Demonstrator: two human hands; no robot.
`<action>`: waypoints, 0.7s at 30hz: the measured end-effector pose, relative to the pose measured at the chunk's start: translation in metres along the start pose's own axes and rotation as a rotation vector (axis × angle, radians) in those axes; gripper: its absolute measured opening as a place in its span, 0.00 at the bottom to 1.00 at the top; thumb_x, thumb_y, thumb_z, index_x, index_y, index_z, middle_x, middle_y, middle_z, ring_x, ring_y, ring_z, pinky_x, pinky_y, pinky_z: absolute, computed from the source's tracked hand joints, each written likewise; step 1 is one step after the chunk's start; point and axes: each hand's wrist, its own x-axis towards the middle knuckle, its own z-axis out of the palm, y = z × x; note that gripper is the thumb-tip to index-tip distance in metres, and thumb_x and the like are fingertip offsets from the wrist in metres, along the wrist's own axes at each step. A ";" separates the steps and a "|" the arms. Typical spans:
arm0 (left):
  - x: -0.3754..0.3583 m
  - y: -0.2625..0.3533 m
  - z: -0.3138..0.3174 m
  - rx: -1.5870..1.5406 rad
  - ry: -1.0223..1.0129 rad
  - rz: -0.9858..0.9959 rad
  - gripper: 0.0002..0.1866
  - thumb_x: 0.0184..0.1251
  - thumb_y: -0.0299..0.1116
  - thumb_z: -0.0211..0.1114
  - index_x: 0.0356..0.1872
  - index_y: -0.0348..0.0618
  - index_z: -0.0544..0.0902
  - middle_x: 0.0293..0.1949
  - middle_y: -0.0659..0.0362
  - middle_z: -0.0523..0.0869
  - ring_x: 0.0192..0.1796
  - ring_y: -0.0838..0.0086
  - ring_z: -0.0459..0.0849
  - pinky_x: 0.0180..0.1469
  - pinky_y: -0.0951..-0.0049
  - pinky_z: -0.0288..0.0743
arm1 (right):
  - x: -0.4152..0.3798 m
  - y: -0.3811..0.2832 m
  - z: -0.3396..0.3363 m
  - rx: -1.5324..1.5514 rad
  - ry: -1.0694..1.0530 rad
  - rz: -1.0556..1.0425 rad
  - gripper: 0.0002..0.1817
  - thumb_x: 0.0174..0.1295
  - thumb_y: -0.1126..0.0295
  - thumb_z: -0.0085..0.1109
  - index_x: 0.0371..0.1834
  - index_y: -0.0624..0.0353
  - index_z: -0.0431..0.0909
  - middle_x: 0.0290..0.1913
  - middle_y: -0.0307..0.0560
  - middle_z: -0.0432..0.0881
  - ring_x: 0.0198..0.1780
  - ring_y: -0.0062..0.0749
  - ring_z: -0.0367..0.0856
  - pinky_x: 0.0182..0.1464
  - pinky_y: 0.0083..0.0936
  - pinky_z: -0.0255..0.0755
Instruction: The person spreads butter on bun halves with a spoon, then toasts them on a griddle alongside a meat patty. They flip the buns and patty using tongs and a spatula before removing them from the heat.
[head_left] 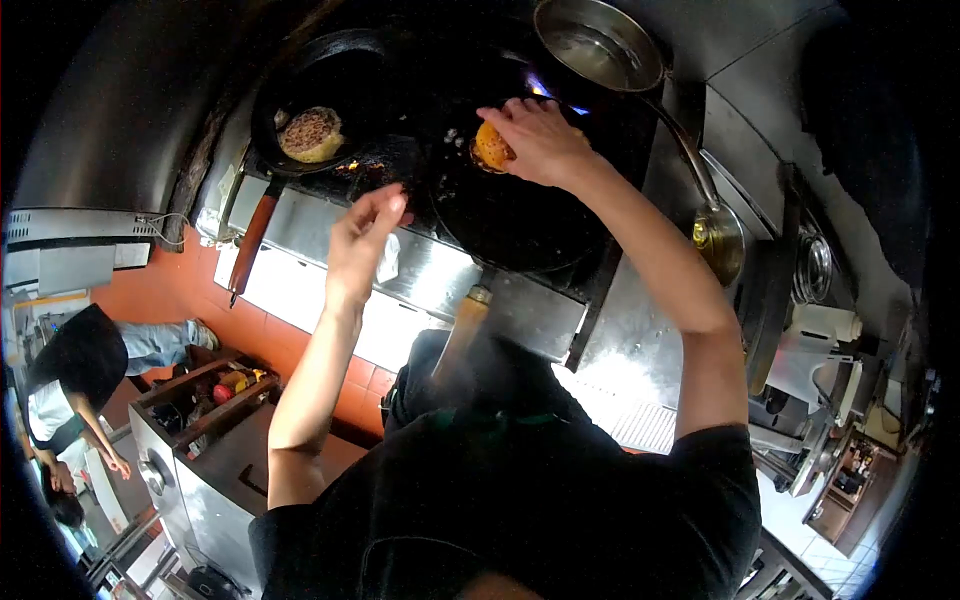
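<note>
My right hand (pixel 540 142) reaches over the dark pan (pixel 520 225) on the stove, its fingers closed on an orange-yellow, seed-flecked food piece (pixel 491 147) at the pan's upper part. Over the front edge of the stove, my left hand (pixel 368 235) has its thumb and fingertips pressed together; anything between them is too small to make out. To the left, a round browned food piece (pixel 311 135) lies in a second dark pan (pixel 335 60) with a wooden handle (pixel 255 238).
A metal pot (pixel 600 45) stands at the back near a blue flame (pixel 538 85). A steel ladle or pan (pixel 717 240) lies at the right. The near pan's handle (pixel 465 325) points towards my body. Another person (pixel 80 360) is at the far left, near a counter.
</note>
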 end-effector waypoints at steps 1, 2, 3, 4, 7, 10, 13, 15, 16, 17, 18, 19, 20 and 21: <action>-0.006 -0.004 -0.003 -0.018 -0.002 -0.003 0.24 0.62 0.43 0.64 0.52 0.33 0.77 0.44 0.54 0.83 0.44 0.74 0.81 0.49 0.77 0.69 | 0.007 0.001 0.007 -0.080 -0.109 -0.002 0.42 0.49 0.61 0.68 0.68 0.47 0.56 0.62 0.50 0.64 0.64 0.45 0.63 0.65 0.46 0.56; -0.012 -0.009 -0.006 -0.034 -0.003 -0.008 0.22 0.62 0.40 0.64 0.51 0.33 0.77 0.43 0.54 0.83 0.44 0.75 0.80 0.49 0.77 0.69 | 0.008 -0.002 0.004 -0.084 -0.112 -0.010 0.42 0.49 0.61 0.68 0.68 0.47 0.56 0.62 0.50 0.64 0.64 0.45 0.63 0.65 0.46 0.56; -0.015 -0.017 -0.010 -0.059 0.007 -0.004 0.20 0.63 0.37 0.64 0.51 0.33 0.78 0.42 0.56 0.83 0.43 0.76 0.79 0.50 0.77 0.69 | 0.008 -0.003 0.000 -0.088 -0.111 -0.005 0.44 0.48 0.60 0.69 0.69 0.46 0.55 0.64 0.51 0.62 0.66 0.45 0.60 0.67 0.46 0.54; -0.020 -0.020 -0.015 -0.065 0.014 -0.006 0.20 0.63 0.37 0.64 0.51 0.33 0.78 0.42 0.56 0.83 0.43 0.76 0.79 0.50 0.77 0.69 | 0.007 -0.003 -0.005 -0.093 -0.111 0.000 0.46 0.47 0.58 0.69 0.70 0.46 0.54 0.66 0.51 0.60 0.68 0.45 0.57 0.68 0.45 0.53; -0.030 -0.028 -0.023 0.056 0.045 -0.032 0.18 0.63 0.35 0.64 0.49 0.33 0.78 0.39 0.58 0.83 0.42 0.79 0.77 0.48 0.79 0.68 | 0.011 0.004 -0.017 -0.046 -0.091 0.025 0.47 0.45 0.53 0.70 0.69 0.47 0.54 0.68 0.50 0.57 0.69 0.44 0.56 0.70 0.42 0.52; -0.034 -0.048 -0.021 0.001 0.035 -0.066 0.17 0.63 0.35 0.64 0.48 0.33 0.79 0.39 0.59 0.83 0.41 0.79 0.77 0.47 0.79 0.68 | 0.028 0.010 -0.008 -0.004 -0.031 -0.005 0.40 0.50 0.48 0.64 0.65 0.51 0.62 0.65 0.48 0.61 0.66 0.43 0.60 0.67 0.40 0.56; -0.040 -0.052 -0.012 -0.050 -0.011 -0.095 0.16 0.63 0.35 0.64 0.47 0.33 0.79 0.38 0.60 0.82 0.41 0.79 0.77 0.47 0.79 0.69 | 0.049 0.006 0.010 0.006 -0.097 -0.073 0.31 0.59 0.40 0.49 0.47 0.58 0.78 0.52 0.48 0.74 0.60 0.42 0.67 0.63 0.41 0.61; -0.045 -0.059 -0.008 -0.080 -0.031 -0.106 0.16 0.63 0.35 0.63 0.47 0.33 0.79 0.38 0.60 0.82 0.41 0.79 0.77 0.47 0.79 0.69 | 0.061 0.002 0.010 -0.016 -0.192 -0.050 0.31 0.59 0.39 0.47 0.43 0.59 0.80 0.49 0.49 0.76 0.58 0.42 0.68 0.61 0.42 0.62; -0.047 -0.060 -0.009 -0.077 -0.032 -0.108 0.16 0.63 0.35 0.63 0.47 0.33 0.79 0.38 0.60 0.82 0.41 0.79 0.77 0.47 0.79 0.69 | 0.065 0.000 0.010 -0.036 -0.287 -0.028 0.32 0.60 0.38 0.45 0.38 0.59 0.82 0.46 0.50 0.77 0.57 0.42 0.69 0.60 0.42 0.63; -0.050 -0.059 -0.010 -0.099 -0.028 -0.122 0.16 0.64 0.35 0.63 0.47 0.33 0.79 0.38 0.60 0.82 0.41 0.78 0.77 0.47 0.79 0.69 | 0.069 0.001 0.014 -0.033 -0.288 -0.026 0.32 0.60 0.38 0.45 0.38 0.59 0.82 0.46 0.50 0.77 0.57 0.42 0.69 0.60 0.42 0.63; -0.053 -0.057 -0.008 -0.123 -0.026 -0.136 0.16 0.64 0.35 0.63 0.47 0.33 0.79 0.38 0.60 0.82 0.41 0.78 0.77 0.47 0.79 0.69 | 0.071 0.003 0.019 -0.093 -0.306 -0.041 0.33 0.61 0.37 0.43 0.35 0.60 0.82 0.44 0.50 0.78 0.55 0.42 0.70 0.59 0.44 0.64; -0.058 -0.052 -0.010 -0.113 -0.001 -0.159 0.16 0.64 0.34 0.63 0.47 0.33 0.79 0.38 0.59 0.82 0.41 0.78 0.78 0.48 0.79 0.69 | 0.071 0.006 0.024 -0.153 -0.325 -0.055 0.34 0.61 0.37 0.41 0.32 0.60 0.83 0.43 0.51 0.78 0.53 0.42 0.71 0.57 0.45 0.64; -0.061 -0.055 -0.011 -0.115 -0.005 -0.161 0.16 0.64 0.34 0.63 0.47 0.33 0.79 0.38 0.59 0.82 0.41 0.78 0.78 0.48 0.79 0.69 | 0.065 0.005 0.015 -0.154 -0.329 -0.051 0.34 0.61 0.37 0.41 0.32 0.60 0.83 0.43 0.51 0.78 0.53 0.42 0.71 0.57 0.45 0.64; -0.064 -0.058 -0.015 -0.118 0.019 -0.163 0.16 0.64 0.34 0.63 0.47 0.33 0.79 0.39 0.59 0.82 0.41 0.78 0.78 0.48 0.79 0.69 | 0.055 -0.001 -0.003 -0.096 -0.317 -0.027 0.35 0.62 0.37 0.40 0.34 0.60 0.82 0.44 0.52 0.78 0.54 0.42 0.71 0.58 0.44 0.64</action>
